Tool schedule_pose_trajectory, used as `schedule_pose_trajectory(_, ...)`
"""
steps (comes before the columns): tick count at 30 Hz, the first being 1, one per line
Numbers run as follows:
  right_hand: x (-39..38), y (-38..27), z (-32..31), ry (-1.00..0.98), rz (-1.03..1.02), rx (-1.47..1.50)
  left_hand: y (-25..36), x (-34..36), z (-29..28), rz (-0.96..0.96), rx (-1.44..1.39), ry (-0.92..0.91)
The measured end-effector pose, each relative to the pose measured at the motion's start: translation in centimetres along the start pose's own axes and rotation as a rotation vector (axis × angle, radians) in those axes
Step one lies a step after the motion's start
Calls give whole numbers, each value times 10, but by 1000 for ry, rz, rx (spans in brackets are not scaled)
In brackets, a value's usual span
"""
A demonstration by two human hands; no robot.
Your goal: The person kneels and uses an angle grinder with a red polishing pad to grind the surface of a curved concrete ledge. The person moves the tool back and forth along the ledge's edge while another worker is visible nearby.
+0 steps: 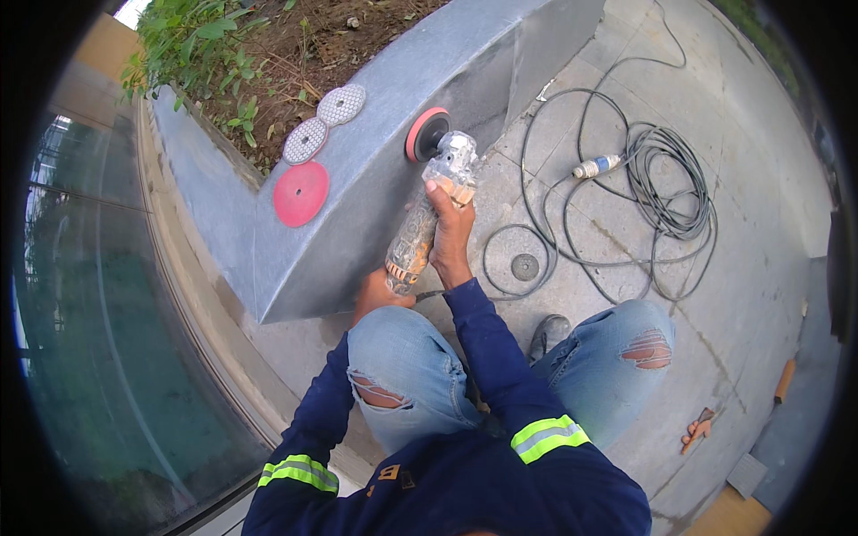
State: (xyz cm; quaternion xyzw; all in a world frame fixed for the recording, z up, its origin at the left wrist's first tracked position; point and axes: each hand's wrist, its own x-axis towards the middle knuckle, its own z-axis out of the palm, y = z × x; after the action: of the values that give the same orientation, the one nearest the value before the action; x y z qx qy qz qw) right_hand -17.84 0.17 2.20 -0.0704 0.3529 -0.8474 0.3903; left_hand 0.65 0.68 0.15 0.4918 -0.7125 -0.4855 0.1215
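My right hand [450,230] grips the body of a dusty angle grinder [427,213] near its head. The grinder's red-backed pad [425,134] presses against the slanted grey stone face of a planter wall [375,179]. My left hand [377,293] is at the grinder's tail end, mostly hidden behind my knee and the tool. I am crouching, with torn blue jeans and dark blue sleeves with reflective bands.
Three loose discs lie on the stone top: a red one [300,193] and two white patterned ones [323,122]. A coiled grey cable [663,183] with a plug [597,166] lies on the pavement at right. Soil and plants fill the planter. Water lies at left.
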Motion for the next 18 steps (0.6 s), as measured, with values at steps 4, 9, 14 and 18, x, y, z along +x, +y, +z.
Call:
schedule_pose_trajectory(4,-16,5,8,-14,-1,-13,-3,-16,-11,21,-93,-19)
schedule_pose_trajectory(9,10,-2,1,-22,15,19,-5,10,-9,-26,18,-48)
schedule_pose_trajectory(14,-23,9,8,-2,22,-28,-73,0,-11,-91,-38,-36)
schedule_pose_trajectory(18,-7,-1,5,-21,-1,-15,7,-11,-9,-46,-66,-62)
